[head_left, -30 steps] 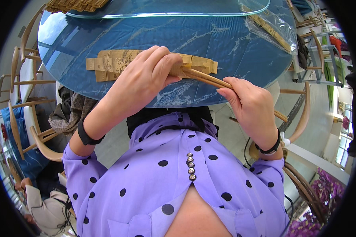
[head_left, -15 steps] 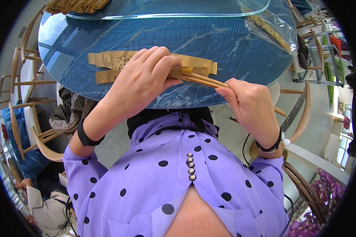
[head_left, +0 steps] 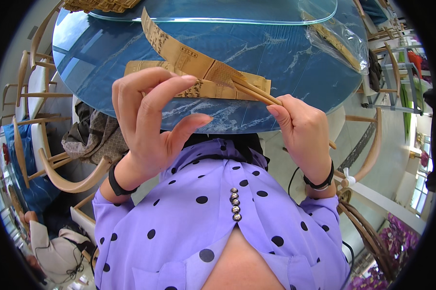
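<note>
My right hand [head_left: 302, 128] grips a pair of wooden chopsticks [head_left: 256, 92], their tips pointing left and slightly up. A brown printed paper sleeve [head_left: 179, 54] sits around the tip end of the chopsticks. Its free end curls up and away to the left, off the table. My left hand [head_left: 145, 116] is just below the sleeve, its thumb and fingers spread with nothing between them. Under the held sleeve, more flat brown paper sleeves [head_left: 242, 92] lie overlapping on the blue marbled table [head_left: 276, 53].
A glass turntable [head_left: 203, 20] spans the table's far side. Bundled brown sleeves [head_left: 102, 4] sit at the far left. A clear plastic bag [head_left: 343, 36] holding a brown sleeve lies far right. Wooden chairs [head_left: 73, 183] stand around. A seated person [head_left: 58, 253] is at lower left.
My left hand has let go of the paper sleeve and drawn back left and down, fingers opening. The sleeve's left end now stands up. My right hand keeps its hold on the chopsticks.
</note>
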### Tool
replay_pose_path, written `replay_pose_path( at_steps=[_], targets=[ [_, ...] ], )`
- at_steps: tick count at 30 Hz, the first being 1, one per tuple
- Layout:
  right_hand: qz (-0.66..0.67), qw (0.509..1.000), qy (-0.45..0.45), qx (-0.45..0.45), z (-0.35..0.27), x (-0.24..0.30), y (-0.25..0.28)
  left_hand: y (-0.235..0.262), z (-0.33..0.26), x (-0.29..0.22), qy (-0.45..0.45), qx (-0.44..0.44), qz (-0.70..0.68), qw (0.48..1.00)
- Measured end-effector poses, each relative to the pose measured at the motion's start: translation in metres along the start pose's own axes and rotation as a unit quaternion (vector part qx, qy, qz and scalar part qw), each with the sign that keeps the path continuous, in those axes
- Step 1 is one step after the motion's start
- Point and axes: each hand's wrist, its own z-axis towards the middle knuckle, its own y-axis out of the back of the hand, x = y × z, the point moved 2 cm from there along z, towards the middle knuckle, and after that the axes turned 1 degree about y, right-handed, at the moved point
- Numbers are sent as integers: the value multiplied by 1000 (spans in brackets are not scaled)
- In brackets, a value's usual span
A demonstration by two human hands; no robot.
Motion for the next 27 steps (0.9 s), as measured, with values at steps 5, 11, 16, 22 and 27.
replay_pose_path(
  at_steps=[5,11,16,22,27],
  targets=[
    [69,997,18,5,-10,22,-30,-39,-34,-2,322,-33,-401,857],
    [43,999,11,-18,-17,36,-48,-55,-35,-1,370,-74,-452,808],
    [18,999,6,-39,-17,38,-53,-60,-36,-2,367,-42,-481,795],
    [25,1000,-3,-11,-16,35,-50,-58,-32,0,380,-20,-508,773],
    [75,997,-1,19,-11,39,-45,-48,-29,5,347,-77,-456,816]
  ],
)
